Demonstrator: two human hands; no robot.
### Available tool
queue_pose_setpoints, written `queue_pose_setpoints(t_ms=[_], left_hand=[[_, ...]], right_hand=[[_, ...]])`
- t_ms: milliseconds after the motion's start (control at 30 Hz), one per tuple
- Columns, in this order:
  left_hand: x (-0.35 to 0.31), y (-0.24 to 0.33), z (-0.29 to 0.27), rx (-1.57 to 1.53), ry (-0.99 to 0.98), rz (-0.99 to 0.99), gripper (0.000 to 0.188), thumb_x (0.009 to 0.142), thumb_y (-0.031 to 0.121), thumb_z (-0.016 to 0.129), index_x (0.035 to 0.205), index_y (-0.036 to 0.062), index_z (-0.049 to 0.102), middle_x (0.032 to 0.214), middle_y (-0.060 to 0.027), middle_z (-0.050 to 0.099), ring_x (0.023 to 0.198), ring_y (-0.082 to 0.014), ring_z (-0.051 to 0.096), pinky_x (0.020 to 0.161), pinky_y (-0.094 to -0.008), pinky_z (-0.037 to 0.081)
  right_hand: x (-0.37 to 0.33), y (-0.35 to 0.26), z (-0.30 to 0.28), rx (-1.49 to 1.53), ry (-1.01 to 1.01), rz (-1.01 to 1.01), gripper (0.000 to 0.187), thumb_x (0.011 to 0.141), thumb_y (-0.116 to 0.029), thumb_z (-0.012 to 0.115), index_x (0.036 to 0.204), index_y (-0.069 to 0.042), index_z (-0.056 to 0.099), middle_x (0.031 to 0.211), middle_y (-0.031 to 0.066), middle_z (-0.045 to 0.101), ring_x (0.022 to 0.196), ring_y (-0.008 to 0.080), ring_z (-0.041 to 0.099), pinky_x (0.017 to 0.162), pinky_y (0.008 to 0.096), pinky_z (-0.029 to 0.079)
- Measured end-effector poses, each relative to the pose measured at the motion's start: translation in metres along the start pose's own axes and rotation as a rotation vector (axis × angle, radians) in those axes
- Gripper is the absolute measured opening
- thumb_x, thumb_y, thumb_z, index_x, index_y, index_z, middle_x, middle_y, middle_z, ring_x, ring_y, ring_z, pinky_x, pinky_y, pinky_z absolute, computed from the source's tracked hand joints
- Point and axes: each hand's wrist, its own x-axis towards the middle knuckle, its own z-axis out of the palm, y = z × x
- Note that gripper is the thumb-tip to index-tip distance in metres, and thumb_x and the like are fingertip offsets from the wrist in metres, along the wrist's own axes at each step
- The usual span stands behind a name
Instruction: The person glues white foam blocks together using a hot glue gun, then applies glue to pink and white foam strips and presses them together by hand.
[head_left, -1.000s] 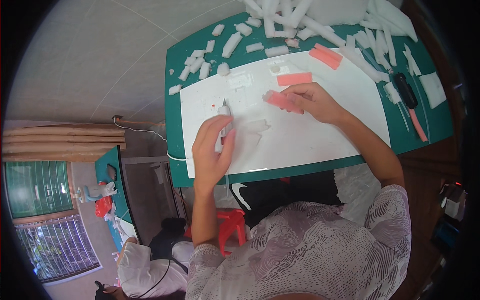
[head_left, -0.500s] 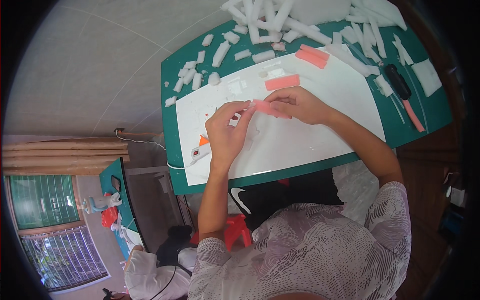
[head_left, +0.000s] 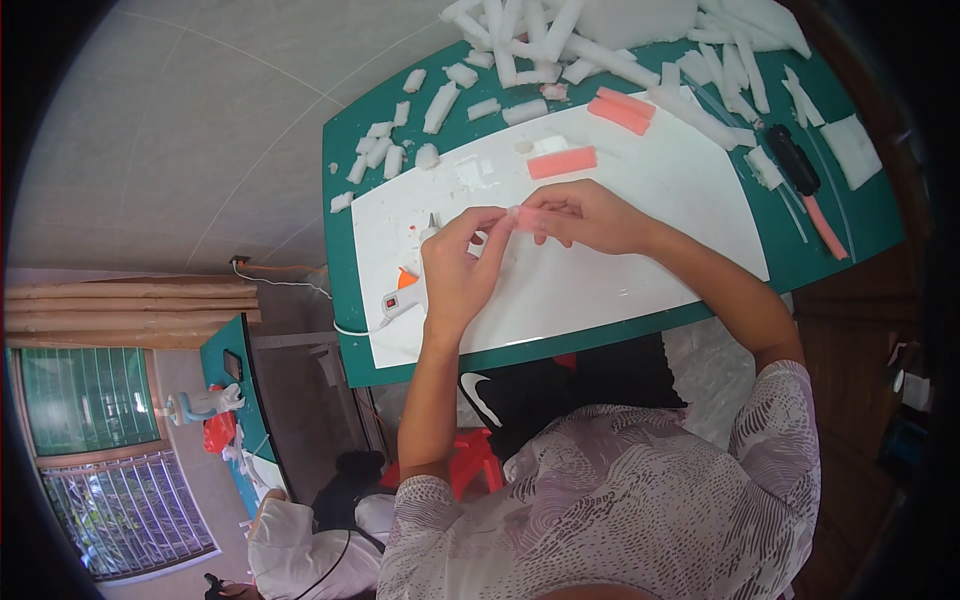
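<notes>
A short pink piece, apparently fabric (head_left: 529,219), is held between my hands above the white sheet (head_left: 600,260). My right hand (head_left: 590,215) grips its right part with curled fingers, which hide much of it. At its left end my left hand (head_left: 468,255) pinches a small whitish tuft (head_left: 514,212) between thumb and fingertips. Just beyond my hands lies a flat pink strip (head_left: 562,162) on the sheet. Beside my left hand rests a white glue gun (head_left: 408,300) with an orange trigger, partly covered by that hand.
White padding rolls (head_left: 440,107) lie on the green table (head_left: 350,300), with longer ones heaped at the back. Two pink strips (head_left: 622,110) sit behind. A black-handled tool (head_left: 793,160) lies right, near a pink tube (head_left: 826,228). Another person (head_left: 310,550) is at lower left.
My right hand has shifted slightly and covers more of the pink piece. My left hand has moved a little right, uncovering more of the glue gun and its nozzle.
</notes>
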Motion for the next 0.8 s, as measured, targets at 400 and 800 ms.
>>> queue_pose_setpoints(t_ms=[400,800], left_hand=[[-0.002,-0.022,-0.011,-0.586,-0.184,-0.282,0.013,0.091,0.007,0.071,0.096,-0.0042,0.068,0.088,-0.0099,0.071,0.076,-0.0139,0.065,0.074,-0.0256,0.052],[-0.011,-0.008,-0.003,-0.504,-0.034,-0.185,0.02,0.09,0.001,0.069,0.109,-0.0033,0.066,0.101,-0.01,0.068,0.08,-0.0127,0.064,0.076,-0.0258,0.052]], right_hand=[[-0.002,-0.008,-0.002,0.076,-0.129,-0.005,0.027,0.1,-0.028,0.061,0.109,-0.003,0.068,0.087,0.0023,0.066,0.068,0.0079,0.048,0.064,0.0228,0.041],[0.0,-0.002,-0.004,0.009,-0.036,0.046,0.029,0.1,-0.031,0.062,0.111,-0.006,0.071,0.083,0.0003,0.067,0.066,0.0077,0.046,0.06,0.0236,0.039]])
